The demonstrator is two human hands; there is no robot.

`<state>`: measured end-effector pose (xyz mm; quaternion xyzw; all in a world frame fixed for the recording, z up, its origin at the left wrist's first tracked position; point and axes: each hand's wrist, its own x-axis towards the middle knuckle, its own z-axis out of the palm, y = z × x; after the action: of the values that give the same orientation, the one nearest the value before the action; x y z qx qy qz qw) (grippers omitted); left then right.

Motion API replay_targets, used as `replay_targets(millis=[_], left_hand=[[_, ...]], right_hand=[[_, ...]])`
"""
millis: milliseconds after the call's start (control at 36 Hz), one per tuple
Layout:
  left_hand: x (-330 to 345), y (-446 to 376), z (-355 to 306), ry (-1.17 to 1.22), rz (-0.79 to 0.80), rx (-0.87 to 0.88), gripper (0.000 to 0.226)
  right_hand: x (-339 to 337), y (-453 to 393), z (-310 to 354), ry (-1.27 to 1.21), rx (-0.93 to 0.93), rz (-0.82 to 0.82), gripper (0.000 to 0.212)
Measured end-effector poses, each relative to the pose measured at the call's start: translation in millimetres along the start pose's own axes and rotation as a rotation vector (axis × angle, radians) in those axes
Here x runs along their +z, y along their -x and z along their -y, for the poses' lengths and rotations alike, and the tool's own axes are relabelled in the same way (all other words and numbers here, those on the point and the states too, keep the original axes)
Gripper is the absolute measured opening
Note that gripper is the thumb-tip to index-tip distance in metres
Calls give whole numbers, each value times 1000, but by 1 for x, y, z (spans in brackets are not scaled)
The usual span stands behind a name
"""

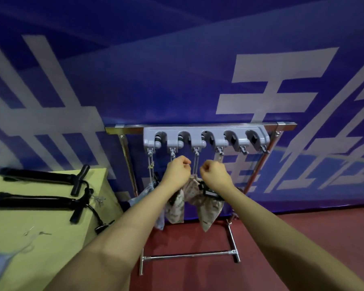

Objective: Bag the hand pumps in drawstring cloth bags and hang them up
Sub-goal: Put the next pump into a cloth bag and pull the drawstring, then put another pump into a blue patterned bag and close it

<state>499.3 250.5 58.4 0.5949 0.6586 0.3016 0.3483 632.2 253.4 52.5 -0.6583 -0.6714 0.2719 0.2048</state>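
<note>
Both hands, left (177,171) & right (213,174), curled at bag (194,192) cords; grip unclear. Loop could slip off hook (196,151), bag drops.

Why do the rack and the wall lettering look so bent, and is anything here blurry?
Head view: the wide-angle lens bows the top rail and slants the banner lettering; the picture is softest at the edges, where the pumps on the table smear; the left hand and right hand at the bags are fairly clear; lighting is even, bluish, without hard shadows.
</note>
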Motion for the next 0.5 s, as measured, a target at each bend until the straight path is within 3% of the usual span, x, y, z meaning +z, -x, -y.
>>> replay_targets(millis=[278, 500], left_hand=[[-124, 36, 83, 32, -225, -104, 13], [-222, 87, 176, 20, -336, -236, 19]], right_hand=[[83, 11, 114, -22, -187, 153, 23], [181, 32, 202, -32, -280, 277, 22]])
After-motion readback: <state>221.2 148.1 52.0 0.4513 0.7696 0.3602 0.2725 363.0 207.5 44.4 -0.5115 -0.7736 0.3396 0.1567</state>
